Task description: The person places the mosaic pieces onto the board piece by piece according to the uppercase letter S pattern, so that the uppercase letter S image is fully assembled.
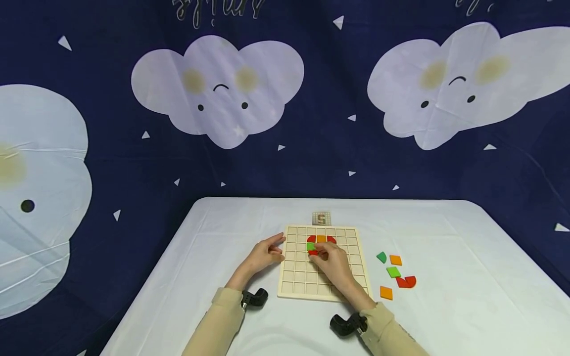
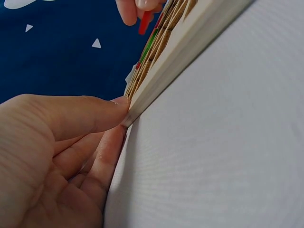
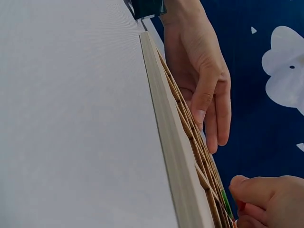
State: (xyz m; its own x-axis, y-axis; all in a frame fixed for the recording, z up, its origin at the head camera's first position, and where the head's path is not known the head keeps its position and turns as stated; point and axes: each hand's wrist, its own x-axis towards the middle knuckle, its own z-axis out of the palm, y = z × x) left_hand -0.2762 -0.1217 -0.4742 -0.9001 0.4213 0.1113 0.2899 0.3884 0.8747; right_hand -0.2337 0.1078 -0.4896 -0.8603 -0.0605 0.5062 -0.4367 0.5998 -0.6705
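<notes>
A wooden grid board point(image 1: 299, 289) lies on the white table. On it are red pieces, an orange piece point(image 1: 321, 239) and a green piece point(image 1: 310, 246) near the upper middle. My right hand point(image 1: 335, 267) is over the board's middle; in the left wrist view its fingertips pinch a red piece point(image 2: 145, 23) just above the surface. At the board's left edge is my left hand point(image 1: 259, 256), its thumb and fingertips touching the rim, fingers fairly straight in the right wrist view.
Right of the board lie a dark green piece point(image 1: 381, 257), orange squares point(image 1: 386, 292), a light green piece point(image 1: 394, 272) and red pieces point(image 1: 406, 282). A small patterned card point(image 1: 321, 218) sits behind the board. A dark blue cloth with clouds hangs beyond the table.
</notes>
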